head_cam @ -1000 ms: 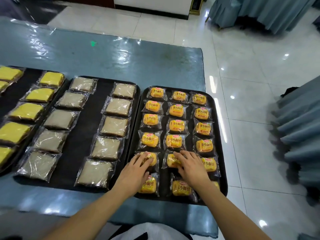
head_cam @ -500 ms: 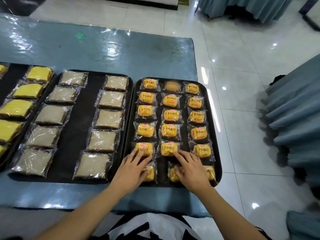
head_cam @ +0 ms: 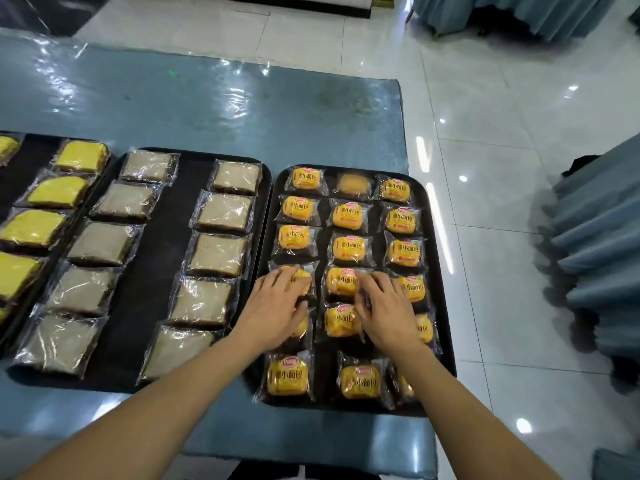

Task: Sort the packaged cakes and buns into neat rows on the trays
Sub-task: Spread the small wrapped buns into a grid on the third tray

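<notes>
Both hands lie on the bun tray at the lower right of the frame. With my left hand I have spread, fairly straight fingers resting flat on a wrapped bun in the tray's left column, pressing rather than gripping. My right hand lies over the middle and right columns, fingers extended across the crinkled wrap of a middle-column bun; whether a fingertip pinches the film there I cannot tell, as the wrap blurs under it.

These packaged buns look light and soft, each sealed in thin clear film that I judge to be slippery and noisy. Squeezing would dent the bread, so a flat palm to slide them, or a pinch on the crimped end seam of the wrap, seems the safer hold. They should glide easily on the black tray, which means a nudge on one may shove its neighbour out of line.

Cakes in grey-brown slabs sit in two columns on the middle tray, centre left of the frame, and yellow cakes on a tray at the far left. All trays rest on the blue, plastic-covered surface.
</notes>
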`<action>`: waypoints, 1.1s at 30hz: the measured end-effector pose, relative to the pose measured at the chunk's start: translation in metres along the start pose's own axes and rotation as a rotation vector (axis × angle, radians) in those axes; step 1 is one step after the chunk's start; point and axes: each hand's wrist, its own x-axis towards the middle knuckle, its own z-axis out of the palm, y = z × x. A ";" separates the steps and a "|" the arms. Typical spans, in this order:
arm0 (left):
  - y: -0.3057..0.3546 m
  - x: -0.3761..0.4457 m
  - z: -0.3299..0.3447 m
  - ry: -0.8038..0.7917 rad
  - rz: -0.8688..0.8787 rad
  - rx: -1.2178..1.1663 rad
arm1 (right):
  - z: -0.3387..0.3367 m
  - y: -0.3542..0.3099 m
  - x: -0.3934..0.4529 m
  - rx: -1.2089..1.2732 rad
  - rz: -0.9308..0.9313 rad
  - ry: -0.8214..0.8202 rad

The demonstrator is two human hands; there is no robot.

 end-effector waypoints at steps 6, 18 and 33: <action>-0.012 0.118 -0.027 0.067 -0.038 0.015 | -0.023 0.012 0.123 -0.048 -0.011 -0.025; -0.052 0.247 -0.005 0.017 -0.174 0.108 | 0.007 0.025 0.242 -0.295 0.041 -0.167; -0.059 0.248 0.003 -0.008 -0.178 0.083 | -0.004 0.083 0.234 -0.250 0.187 -0.058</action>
